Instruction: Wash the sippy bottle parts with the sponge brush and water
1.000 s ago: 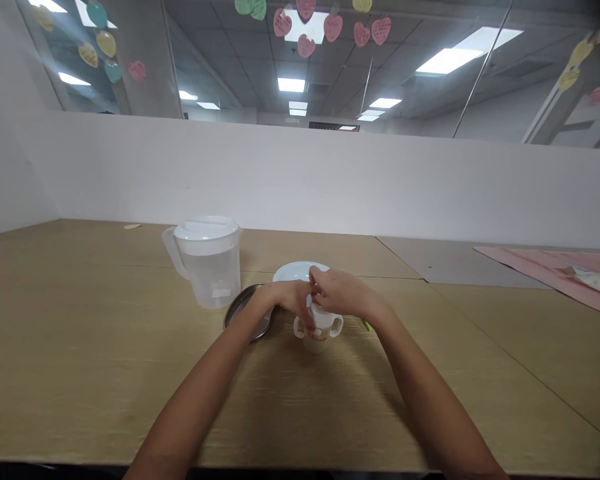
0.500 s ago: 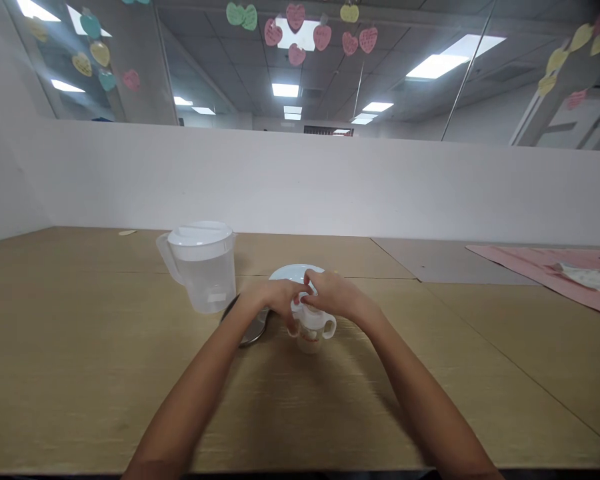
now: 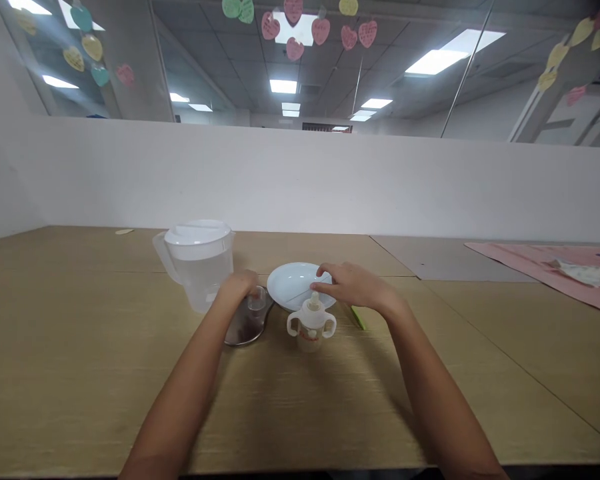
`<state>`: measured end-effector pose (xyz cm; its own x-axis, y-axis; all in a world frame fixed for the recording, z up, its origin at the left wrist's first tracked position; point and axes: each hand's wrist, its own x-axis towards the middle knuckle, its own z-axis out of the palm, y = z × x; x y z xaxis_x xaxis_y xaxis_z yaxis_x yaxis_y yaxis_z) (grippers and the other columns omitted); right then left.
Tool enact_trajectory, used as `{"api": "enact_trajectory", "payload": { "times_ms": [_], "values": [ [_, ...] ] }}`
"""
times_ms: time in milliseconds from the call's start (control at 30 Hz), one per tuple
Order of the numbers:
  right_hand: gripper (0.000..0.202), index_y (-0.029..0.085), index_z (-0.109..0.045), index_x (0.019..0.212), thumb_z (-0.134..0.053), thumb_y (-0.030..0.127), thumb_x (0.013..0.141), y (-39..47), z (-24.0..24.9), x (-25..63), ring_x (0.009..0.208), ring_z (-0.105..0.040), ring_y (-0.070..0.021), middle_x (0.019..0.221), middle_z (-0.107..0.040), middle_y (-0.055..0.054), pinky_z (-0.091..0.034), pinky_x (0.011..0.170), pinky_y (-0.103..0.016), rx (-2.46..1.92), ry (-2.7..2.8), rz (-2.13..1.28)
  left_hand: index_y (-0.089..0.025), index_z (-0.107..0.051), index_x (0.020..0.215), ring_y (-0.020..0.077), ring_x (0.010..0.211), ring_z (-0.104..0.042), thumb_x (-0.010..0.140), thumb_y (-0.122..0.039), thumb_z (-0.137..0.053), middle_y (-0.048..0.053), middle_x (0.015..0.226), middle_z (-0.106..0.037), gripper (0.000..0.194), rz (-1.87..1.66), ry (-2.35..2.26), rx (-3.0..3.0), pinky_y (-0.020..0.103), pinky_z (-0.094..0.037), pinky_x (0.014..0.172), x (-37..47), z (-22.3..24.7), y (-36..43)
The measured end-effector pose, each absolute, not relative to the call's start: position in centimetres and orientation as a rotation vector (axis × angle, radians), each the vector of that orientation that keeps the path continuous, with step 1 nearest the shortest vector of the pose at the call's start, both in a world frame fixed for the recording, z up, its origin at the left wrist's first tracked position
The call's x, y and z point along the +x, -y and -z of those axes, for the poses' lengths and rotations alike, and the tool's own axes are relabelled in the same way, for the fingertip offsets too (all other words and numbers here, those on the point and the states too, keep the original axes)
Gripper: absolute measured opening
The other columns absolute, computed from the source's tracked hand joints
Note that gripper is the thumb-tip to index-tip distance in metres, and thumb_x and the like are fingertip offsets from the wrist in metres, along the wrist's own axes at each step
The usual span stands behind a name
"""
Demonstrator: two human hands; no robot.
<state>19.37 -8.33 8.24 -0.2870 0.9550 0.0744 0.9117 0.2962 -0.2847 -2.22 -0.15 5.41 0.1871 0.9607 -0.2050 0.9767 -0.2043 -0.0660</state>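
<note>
A baby bottle (image 3: 310, 330) with two white handles and a pale teat stands upright on the table. My right hand (image 3: 355, 285) hovers just above and to the right of the teat, thumb and fingers apart, holding nothing. Over the round metal tray (image 3: 243, 331), my left hand (image 3: 239, 285) has its fingers closed at the rim of a small clear cup (image 3: 257, 302); its fingertips are partly hidden. Behind the bottle lies a white plate (image 3: 285, 280) with a thin, pale stick-like item on it.
A lidded clear pitcher (image 3: 207, 267) of water stands behind my left hand. Right of the plate lies a green strip-like item (image 3: 359, 319), partly under my right hand. A pink cloth (image 3: 525, 257) covers the far right, and a small pale piece (image 3: 124, 231) lies at the back left.
Both hands were together over the bottle's top and have come apart. My left hand moved left to the clear cup; my right hand drew back to the right, uncovering the teat.
</note>
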Motion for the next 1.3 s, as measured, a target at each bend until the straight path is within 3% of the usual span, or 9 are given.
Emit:
{"api": "enact_trajectory", "payload": {
  "times_ms": [100, 233, 400, 567, 833, 967, 1100, 1200, 1300],
  "values": [
    [0.036, 0.017, -0.056, 0.107, -0.047, 0.044, 0.084, 8.3, -8.5, 20.2, 0.073, -0.058, -0.0174, 0.086, -0.064, -0.007, -0.038, 0.059, -0.025, -1.691, 2.258, -0.274, -0.007, -0.062, 0.103, 0.0283, 0.095, -0.059, 0.074, -0.025, -0.055, 0.020, 0.105, -0.062, 0.035, 0.173, -1.974, 2.407, 0.032, -0.044, 0.077, -2.8, -7.8, 2.1],
    [0.036, 0.020, -0.056, 0.108, -0.050, 0.044, 0.082, 8.8, -9.2, 21.1, 0.077, -0.058, -0.0161, 0.093, -0.063, -0.006, -0.041, 0.061, -0.024, -1.483, 2.226, -0.364, -0.019, -0.043, 0.128, 0.0200, 0.102, -0.054, 0.085, -0.034, -0.040, 0.009, 0.119, -0.055, 0.046, -0.318, -1.536, 2.650, 0.028, -0.039, 0.086, -2.3, -10.6, 5.7],
    [0.038, 0.017, -0.060, 0.103, -0.061, 0.042, 0.074, 9.2, -9.5, 21.3, 0.082, -0.058, -0.0170, 0.097, -0.063, -0.007, -0.043, 0.066, -0.025, -1.344, 2.366, -0.481, -0.024, -0.046, 0.126, 0.0185, 0.099, -0.054, 0.084, -0.033, -0.044, 0.006, 0.114, -0.056, 0.043, -0.271, -1.005, 2.779, 0.026, -0.039, 0.084, 0.3, -10.7, 8.3],
    [0.029, 0.015, -0.065, 0.088, -0.063, 0.038, 0.072, 8.2, -8.8, 20.6, 0.066, -0.057, -0.0146, 0.079, -0.065, -0.004, -0.040, 0.056, -0.023, -1.543, 2.476, -0.522, -0.019, -0.053, 0.121, 0.0199, 0.090, -0.058, 0.079, -0.029, -0.051, 0.008, 0.106, -0.061, 0.043, -0.074, -1.094, 2.708, 0.024, -0.040, 0.071, 1.9, -9.2, 7.5],
    [0.036, 0.010, -0.058, 0.100, -0.063, 0.033, 0.072, 7.2, -8.2, 20.7, 0.050, -0.057, -0.0122, 0.064, -0.065, -0.004, -0.042, 0.047, -0.020, -1.571, 2.357, -0.957, -0.020, -0.057, 0.116, 0.0149, 0.076, -0.061, 0.070, -0.034, -0.063, 0.003, 0.093, -0.064, 0.049, -0.122, -0.951, 2.365, 0.022, -0.042, 0.066, 1.2, -8.5, 4.4],
    [0.036, 0.011, -0.058, 0.101, -0.062, 0.033, 0.073, 7.3, -8.0, 20.6, 0.050, -0.058, -0.0120, 0.064, -0.065, -0.004, -0.042, 0.046, -0.019, -1.602, 2.371, -0.884, -0.021, -0.055, 0.119, 0.0162, 0.084, -0.058, 0.069, -0.038, -0.064, 0.004, 0.098, -0.061, 0.053, -0.341, -0.846, 2.295, 0.024, -0.044, 0.070, 0.5, -6.3, 4.4],
    [0.036, 0.013, -0.060, 0.097, -0.060, 0.040, 0.073, 7.5, -8.3, 20.6, 0.047, -0.056, -0.0113, 0.069, -0.065, -0.005, -0.042, 0.044, -0.020, -1.623, 2.424, -0.826, -0.026, -0.026, 0.137, 0.0173, 0.098, -0.051, 0.074, -0.039, -0.061, 0.008, 0.123, -0.048, 0.073, -0.865, -0.801, 2.179, 0.028, -0.044, 0.079, 0.7, -1.5, 5.8],
    [0.050, 0.014, -0.057, 0.107, -0.064, 0.047, 0.069, 7.4, -8.4, 20.9, 0.048, -0.055, -0.0097, 0.085, -0.065, -0.007, -0.041, 0.045, -0.021, -1.607, 2.434, -0.751, -0.024, -0.018, 0.140, 0.0222, 0.109, -0.045, 0.071, -0.042, -0.065, 0.012, 0.128, -0.043, 0.085, -1.185, -0.869, 2.199, 0.036, -0.038, 0.091, 1.5, 2.3, 6.7],
    [0.069, 0.017, -0.052, 0.117, -0.068, 0.054, 0.062, 7.2, -8.3, 21.0, 0.058, -0.057, -0.0110, 0.096, -0.063, -0.007, -0.041, 0.049, -0.021, -1.566, 2.416, -0.681, -0.021, -0.018, 0.139, 0.0253, 0.112, -0.044, 0.068, -0.044, -0.067, 0.013, 0.126, -0.044, 0.089, -1.239, -0.914, 2.232, 0.040, -0.036, 0.094, 2.3, 4.6, 7.2]
  ]
}}
